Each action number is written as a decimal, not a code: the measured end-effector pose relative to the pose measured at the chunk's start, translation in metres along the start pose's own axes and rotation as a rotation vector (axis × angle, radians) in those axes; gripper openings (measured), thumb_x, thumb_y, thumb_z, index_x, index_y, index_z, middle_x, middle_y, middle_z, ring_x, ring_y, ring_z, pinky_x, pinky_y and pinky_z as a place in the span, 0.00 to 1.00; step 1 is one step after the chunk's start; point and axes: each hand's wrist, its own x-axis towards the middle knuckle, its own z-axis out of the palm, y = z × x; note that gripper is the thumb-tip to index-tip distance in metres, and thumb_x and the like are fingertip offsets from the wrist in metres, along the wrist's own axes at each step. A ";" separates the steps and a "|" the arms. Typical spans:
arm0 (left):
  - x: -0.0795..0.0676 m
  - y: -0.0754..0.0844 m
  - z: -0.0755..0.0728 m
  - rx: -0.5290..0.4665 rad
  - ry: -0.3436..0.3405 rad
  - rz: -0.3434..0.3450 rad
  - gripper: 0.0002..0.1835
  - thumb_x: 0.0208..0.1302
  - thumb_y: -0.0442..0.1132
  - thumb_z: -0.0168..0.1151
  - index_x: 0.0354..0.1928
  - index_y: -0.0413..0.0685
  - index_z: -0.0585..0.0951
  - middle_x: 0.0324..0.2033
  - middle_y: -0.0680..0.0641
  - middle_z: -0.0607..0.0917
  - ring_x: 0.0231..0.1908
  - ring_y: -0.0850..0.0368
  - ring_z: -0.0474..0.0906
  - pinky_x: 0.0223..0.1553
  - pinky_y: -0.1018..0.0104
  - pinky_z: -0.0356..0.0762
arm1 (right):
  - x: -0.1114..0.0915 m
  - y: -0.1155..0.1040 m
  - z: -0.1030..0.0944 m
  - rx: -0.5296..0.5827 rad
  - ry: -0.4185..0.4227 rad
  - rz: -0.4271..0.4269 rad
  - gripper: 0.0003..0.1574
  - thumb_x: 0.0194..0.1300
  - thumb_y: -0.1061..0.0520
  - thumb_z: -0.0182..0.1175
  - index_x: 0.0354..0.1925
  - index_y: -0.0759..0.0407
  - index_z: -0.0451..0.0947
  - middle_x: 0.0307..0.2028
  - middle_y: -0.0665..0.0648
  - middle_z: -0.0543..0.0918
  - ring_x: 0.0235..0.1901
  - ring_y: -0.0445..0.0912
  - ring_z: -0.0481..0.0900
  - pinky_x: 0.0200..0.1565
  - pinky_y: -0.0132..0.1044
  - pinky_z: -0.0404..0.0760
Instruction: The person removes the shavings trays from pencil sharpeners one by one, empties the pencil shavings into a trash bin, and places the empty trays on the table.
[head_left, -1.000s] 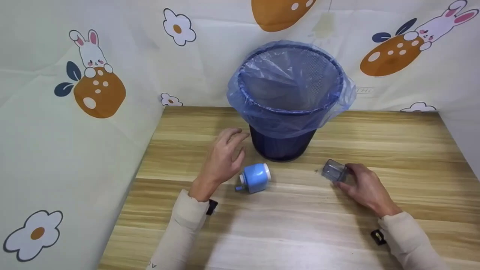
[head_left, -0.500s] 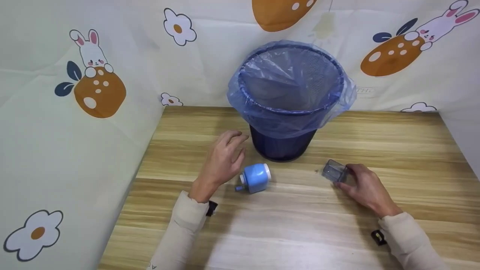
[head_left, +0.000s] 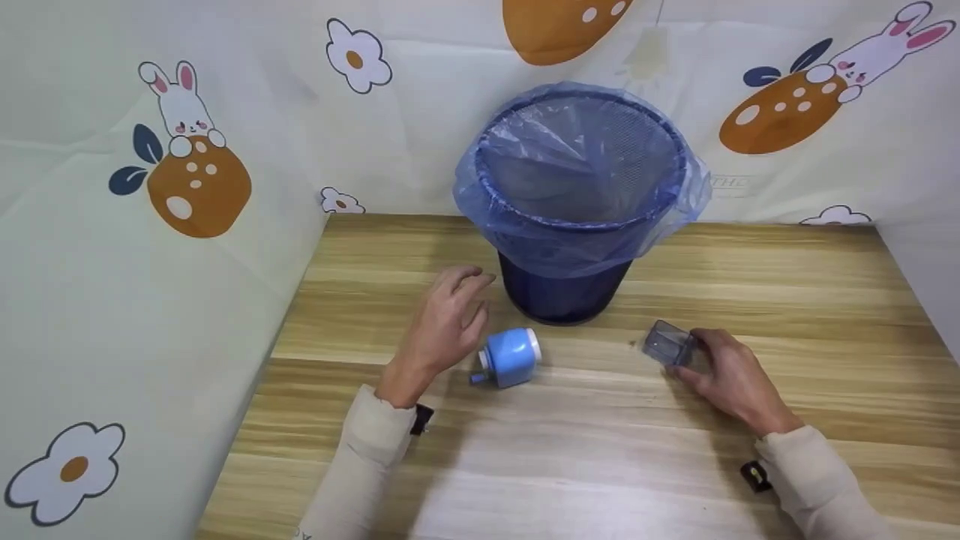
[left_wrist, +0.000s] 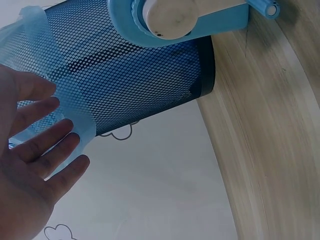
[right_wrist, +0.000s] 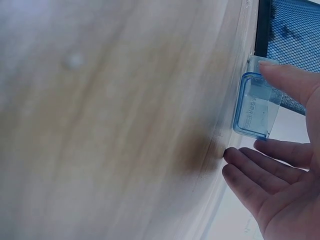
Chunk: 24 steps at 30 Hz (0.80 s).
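Observation:
My right hand (head_left: 739,382) pinches a small clear plastic box, like a pencil sharpener's shavings drawer (head_left: 667,343), at the tabletop right of the bin. In the right wrist view the thumb and index finger sit at opposite ends of the drawer (right_wrist: 256,107), with the other fingers stretched out below. A blue hand-crank pencil sharpener (head_left: 513,357) lies on the table, its crank pointing left. Just beside and above it hovers my left hand (head_left: 442,322), fingers loosely bent and holding nothing. The left wrist view shows that hand (left_wrist: 30,170) apart from the sharpener (left_wrist: 220,22).
Behind the sharpener a dark mesh waste bin (head_left: 562,292) stands upright, lined with a blue plastic bag (head_left: 577,251) folded over its rim. Printed white sheeting (head_left: 420,135) closes off the back and sides of the wood-grain table (head_left: 600,465). Small dark specks lie near the drawer.
My left hand has sunk very slightly. The right hand, the drawer, the sharpener and the bin stay where they were.

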 end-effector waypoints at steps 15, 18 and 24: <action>-0.004 -0.013 -0.006 0.042 -0.032 -0.079 0.16 0.60 0.30 0.62 0.51 0.37 0.83 0.49 0.39 0.82 0.52 0.44 0.79 0.57 0.53 0.77 | 0.000 0.000 -0.007 0.030 0.024 -0.004 0.39 0.62 0.50 0.69 0.59 0.78 0.70 0.51 0.77 0.78 0.49 0.71 0.78 0.53 0.65 0.75; -0.003 -0.016 -0.008 0.048 -0.029 -0.095 0.16 0.60 0.30 0.62 0.51 0.36 0.82 0.49 0.38 0.82 0.52 0.43 0.79 0.56 0.52 0.77 | 0.003 -0.001 -0.013 0.033 0.026 0.007 0.35 0.67 0.51 0.63 0.60 0.77 0.69 0.51 0.78 0.77 0.50 0.72 0.77 0.53 0.67 0.73; 0.001 -0.025 -0.018 0.090 -0.007 -0.114 0.16 0.60 0.30 0.63 0.51 0.37 0.82 0.49 0.37 0.83 0.51 0.41 0.80 0.55 0.51 0.78 | 0.011 -0.001 -0.034 0.019 0.038 0.029 0.35 0.72 0.48 0.58 0.63 0.76 0.68 0.53 0.78 0.75 0.52 0.73 0.74 0.53 0.70 0.70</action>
